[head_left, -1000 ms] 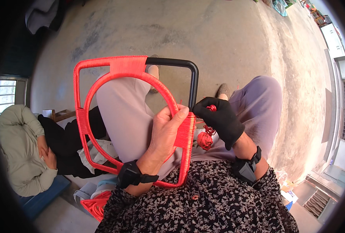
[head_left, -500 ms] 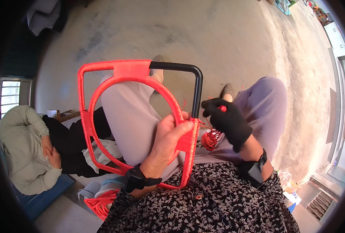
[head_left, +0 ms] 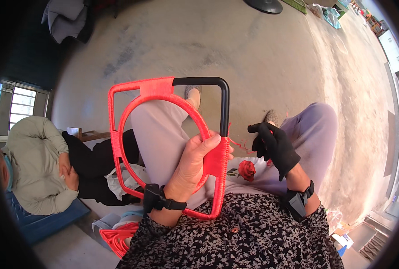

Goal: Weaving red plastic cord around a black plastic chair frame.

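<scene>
My bare left hand (head_left: 191, 166) grips a rounded-corner frame (head_left: 162, 85) on its right side, thumb on top. Red cord covers most of the frame and the ring inside it. Its upper right corner is a bare black tube (head_left: 225, 103). To the right of the frame my right hand (head_left: 276, 150), in a black glove, is closed on red cord, mostly hidden by the fingers. Loose strands of cord (head_left: 241, 145) run between the frame and the glove. On the white cloth across my lap shows a red rose (head_left: 246, 170), perhaps printed.
At the left a person (head_left: 33, 166) sits on a blue seat (head_left: 51, 219) with hands clasped. By my left side lies a bundle of red wrapped frames (head_left: 117, 240). A grey cushioned seat (head_left: 67, 20) stands at the far left, a black round base (head_left: 266, 4) at the far edge.
My right hand has turned and shifted slightly right and down with the cord, uncovering the rose. The left hand still holds the frame, now tilted a little differently. The view has shifted.
</scene>
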`<state>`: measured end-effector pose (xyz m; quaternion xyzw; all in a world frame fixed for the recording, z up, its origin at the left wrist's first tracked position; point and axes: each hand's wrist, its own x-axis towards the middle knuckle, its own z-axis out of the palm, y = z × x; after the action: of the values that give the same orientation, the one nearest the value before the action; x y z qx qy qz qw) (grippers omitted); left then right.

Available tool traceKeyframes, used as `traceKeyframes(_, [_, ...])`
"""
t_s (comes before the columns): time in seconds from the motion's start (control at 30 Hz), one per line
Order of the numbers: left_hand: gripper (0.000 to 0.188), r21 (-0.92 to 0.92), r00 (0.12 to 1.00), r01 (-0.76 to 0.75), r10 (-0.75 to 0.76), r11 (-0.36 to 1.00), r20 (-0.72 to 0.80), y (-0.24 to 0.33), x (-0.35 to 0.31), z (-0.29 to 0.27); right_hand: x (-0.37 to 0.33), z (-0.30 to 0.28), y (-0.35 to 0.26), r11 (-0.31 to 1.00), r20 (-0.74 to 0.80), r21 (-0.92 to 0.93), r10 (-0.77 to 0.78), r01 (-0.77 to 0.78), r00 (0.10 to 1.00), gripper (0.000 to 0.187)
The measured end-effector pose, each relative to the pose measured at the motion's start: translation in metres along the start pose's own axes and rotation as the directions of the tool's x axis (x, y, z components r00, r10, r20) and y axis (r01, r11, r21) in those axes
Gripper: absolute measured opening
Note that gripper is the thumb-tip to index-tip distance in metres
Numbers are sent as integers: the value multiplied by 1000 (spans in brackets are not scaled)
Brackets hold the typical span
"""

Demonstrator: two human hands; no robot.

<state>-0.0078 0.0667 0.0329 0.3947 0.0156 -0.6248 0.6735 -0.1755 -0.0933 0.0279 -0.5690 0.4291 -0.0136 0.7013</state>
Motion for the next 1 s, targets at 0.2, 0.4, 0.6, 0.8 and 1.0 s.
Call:
traceKeyframes(0.2, [16, 101, 998, -63, 63, 993, 0, 16, 0, 1, 9, -2, 32, 857, -41, -403, -368, 322, 929, 35])
traceKeyframes(0.4, [17, 139, 1000, -21, 19, 990, 14, 29, -5, 7, 0, -1, 24, 896, 27, -402, -195, 189, 981, 21])
traceKeyframes(0.6, [17, 157, 998, -26, 18, 987, 53, 23, 1, 8, -8, 7, 2, 949, 13, -89, -302, 302, 953, 33])
traceKeyframes(0.8, [18, 201, 1000, -10, 5, 979, 26, 16, 8, 9, -12, 27, -9, 994, 239, 97, -65, 42, 969, 31])
traceKeyframes(1.0, [21, 259, 1000, -11, 11, 966, 1, 10, 14, 3, -12, 25, -10, 933, 67, 250, -282, 257, 957, 17])
